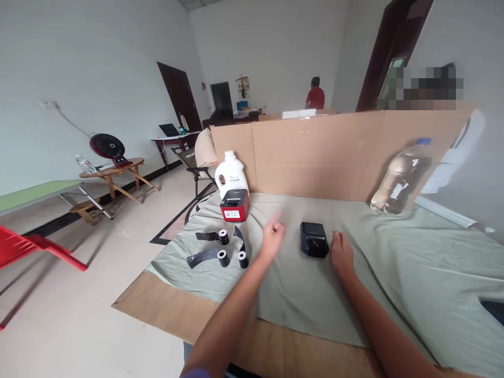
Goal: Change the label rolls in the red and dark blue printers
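Note:
A black portable printer [314,240] lies on the grey-green cloth between my hands. To its left, my left hand [272,234] is raised over the cloth, smeared by motion, index finger stretched out and the others curled, holding nothing. My right hand [342,253] rests in a loose fist close to the printer's right side; I see nothing in it. Farther left stand several small rolls of black-backed paper, one nearest me being a roll [243,259], with loose strips trailing. Behind them is a red and black receipt printer [234,205].
A white jug [232,170] stands behind the red printer. A brown cardboard panel [315,157] borders the far edge. At the right back leans a large clear bottle [401,178] with a blue cap. Bare plywood [169,304] shows at the near edge. Other people are behind the panel.

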The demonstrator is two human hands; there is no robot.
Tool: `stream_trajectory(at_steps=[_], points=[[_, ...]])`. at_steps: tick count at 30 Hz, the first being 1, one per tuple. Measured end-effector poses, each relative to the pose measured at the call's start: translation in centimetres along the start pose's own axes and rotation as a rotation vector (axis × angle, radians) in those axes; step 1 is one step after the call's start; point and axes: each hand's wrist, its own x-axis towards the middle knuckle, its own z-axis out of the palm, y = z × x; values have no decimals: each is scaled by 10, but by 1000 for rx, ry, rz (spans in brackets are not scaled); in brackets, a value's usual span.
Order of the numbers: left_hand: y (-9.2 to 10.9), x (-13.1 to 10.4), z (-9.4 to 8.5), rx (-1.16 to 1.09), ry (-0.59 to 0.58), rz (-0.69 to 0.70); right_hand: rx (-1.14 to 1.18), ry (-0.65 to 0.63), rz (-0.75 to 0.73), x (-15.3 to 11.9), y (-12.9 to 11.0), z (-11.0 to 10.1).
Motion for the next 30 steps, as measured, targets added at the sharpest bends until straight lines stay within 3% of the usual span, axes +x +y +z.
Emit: stream_trajectory(at_steps=[3,6,11,15,20,27,30], points=[[14,61,-33,-109,231,-92,41,39,-5,-1,4,0],[10,86,-36,-4,192,-183,83,18,-50,-2,3,3],[-34,51,23,80,-37,-299,193,-111,-117,-1,6,10],[-64,28,57,104,-109,-307,288,-233,-107,-1,10,15],[-72,17,61,184,-116,-235,352,-248,-74,-2,8,15],[-50,-11,63,513,-116,-47,363,-255,-20,-5,3,9],[-42,-11,64,615,-126,-49,343,-252,-21,-5,2,8]])
